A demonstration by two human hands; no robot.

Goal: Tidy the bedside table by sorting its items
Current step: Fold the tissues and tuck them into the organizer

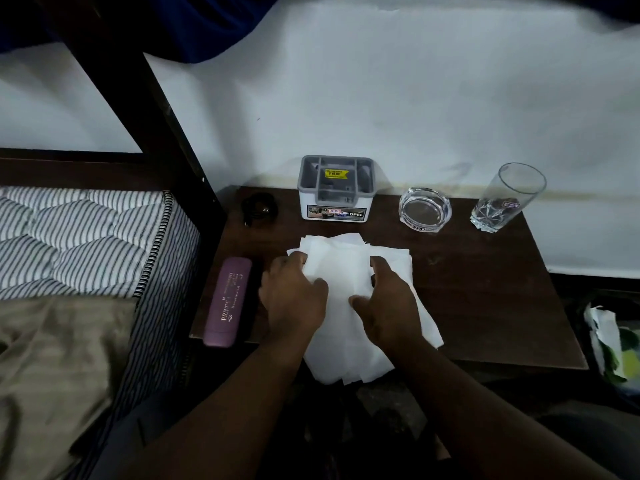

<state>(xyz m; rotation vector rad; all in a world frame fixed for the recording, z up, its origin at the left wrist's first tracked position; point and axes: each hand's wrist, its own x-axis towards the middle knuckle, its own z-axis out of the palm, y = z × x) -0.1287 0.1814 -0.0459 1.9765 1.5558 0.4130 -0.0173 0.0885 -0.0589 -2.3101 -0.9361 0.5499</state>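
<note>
One view only, the head camera. Both hands are on a loose stack of white paper sheets [346, 268] at the front middle of the bedside table [485, 299]. Left hand [294, 299] has its fingers curled over the stack's left edge, clamped on the sheets. Right hand [388, 306] grips the right side, thumb lying across the top sheet. The sheets are fanned and uneven, and the near end hangs over the table's front edge.

Risks, as I judge them:
- The grip may catch only some sheets, so lower ones could slip out at the overhang and drop to the floor.
- Squeezing inward may crumple the pile rather than square it.
- Purple case [227, 301] lies just beside the left hand with its near end past the table edge. A sideways knock from the wrist could tip it off.
- Glass ashtray [425, 207] and tall glass [509, 199] stand well apart at back right, so low risk unless the sheets get swept that way.
- Black coiled cable [259, 207] at back left, untouched.

Writing:
- The case reads "PRINCE"; the smaller lines are too blurred.
- Grey organiser box [335, 188] at back middle has "OPEL" on its front label. A yellow price sticker inside looks like 48.00, not sure.
- The logos on the tall glass and ashtray are unreadable.
</note>
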